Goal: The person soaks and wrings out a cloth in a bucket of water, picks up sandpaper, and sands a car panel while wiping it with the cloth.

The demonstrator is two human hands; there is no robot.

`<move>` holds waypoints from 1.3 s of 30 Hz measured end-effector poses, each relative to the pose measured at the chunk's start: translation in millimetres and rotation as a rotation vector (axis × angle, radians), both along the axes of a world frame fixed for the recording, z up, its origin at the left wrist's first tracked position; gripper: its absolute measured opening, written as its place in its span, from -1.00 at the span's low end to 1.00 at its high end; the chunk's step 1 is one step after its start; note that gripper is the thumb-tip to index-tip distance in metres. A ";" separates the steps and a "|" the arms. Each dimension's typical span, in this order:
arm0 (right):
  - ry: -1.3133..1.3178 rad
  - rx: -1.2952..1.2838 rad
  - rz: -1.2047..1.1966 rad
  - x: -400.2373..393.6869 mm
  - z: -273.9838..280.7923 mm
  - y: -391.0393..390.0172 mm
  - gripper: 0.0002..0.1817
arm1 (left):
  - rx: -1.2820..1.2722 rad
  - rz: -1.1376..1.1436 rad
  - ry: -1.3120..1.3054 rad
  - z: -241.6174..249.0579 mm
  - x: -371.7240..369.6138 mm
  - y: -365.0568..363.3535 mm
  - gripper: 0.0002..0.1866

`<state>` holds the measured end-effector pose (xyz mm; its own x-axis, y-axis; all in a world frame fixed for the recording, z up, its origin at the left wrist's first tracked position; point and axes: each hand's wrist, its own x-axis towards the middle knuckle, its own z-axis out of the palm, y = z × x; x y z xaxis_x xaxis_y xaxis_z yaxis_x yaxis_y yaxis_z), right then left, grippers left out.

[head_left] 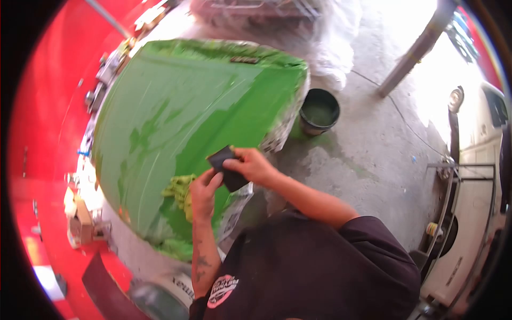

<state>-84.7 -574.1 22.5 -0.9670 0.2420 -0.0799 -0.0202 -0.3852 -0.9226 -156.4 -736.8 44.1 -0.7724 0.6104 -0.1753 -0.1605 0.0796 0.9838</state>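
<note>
Black sheet: dark, thin rectangle (pixel 233 179), looks like sandpaper to me but can't swear to it. It's up in the air between the hands, over the near right part of the green panel.
Right hand: got it (pixel 253 165) gripping the sheet's right side, thumb flat across the dark face, the other fingers mostly hidden behind.
Left hand: this one (pixel 203 193) is pinching the left edge with thumb and fingertips, so both hands are on it.
Feel: I'd guess next to no weight, kinda springy, bends or folds easy. Probably grippy on the rough face, maybe slicker if it's damp, and a wet crease could tear.
Where to grab: opposite edges, thumb on one face and fingers behind, same as here. Keeps it from flopping.
Green panel: big, gently curved thing (pixel 213 101), dull pale green with darker streaks that look wet. Crumpled covering (pixel 278 132) along the right edge.
Cloth: yellow-green, bunched up (pixel 180 193) on the panel just beside the left hand. Soft, I'd say.
Bucket: black one (pixel 314 128) on the concrete floor (pixel 386 186), right of the panel, murky greenish liquid inside.
</note>
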 end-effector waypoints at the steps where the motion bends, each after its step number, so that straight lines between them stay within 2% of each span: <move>1: -0.040 -0.029 0.000 2.5 4.6 0.2 -0.77 | -0.017 0.001 -0.002 -1.2 0.5 -0.9 -0.65; 22: -0.132 0.059 0.001 3.8 3.5 2.7 -0.77 | 0.072 0.081 -0.186 -19.9 10.7 -3.0 -0.77; 33: -0.045 -0.039 0.037 -2.2 -20.1 1.8 -0.79 | 0.020 0.083 -0.165 -21.7 9.4 -1.5 -0.88; 35: 0.002 -0.035 0.024 -3.6 -26.0 -0.2 -0.81 | -0.105 0.082 -0.069 -31.3 3.1 -7.4 -0.87; 39: -0.091 0.323 0.048 -0.3 -13.0 7.1 -0.79 | -0.082 0.047 -0.083 -22.4 1.1 -5.4 -0.85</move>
<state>-85.0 -567.0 9.4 -0.9703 0.2234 -0.0932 0.0792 -0.0708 -0.9943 -155.3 -742.3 21.6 -0.7805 0.5553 -0.2873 -0.2461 0.1496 0.9576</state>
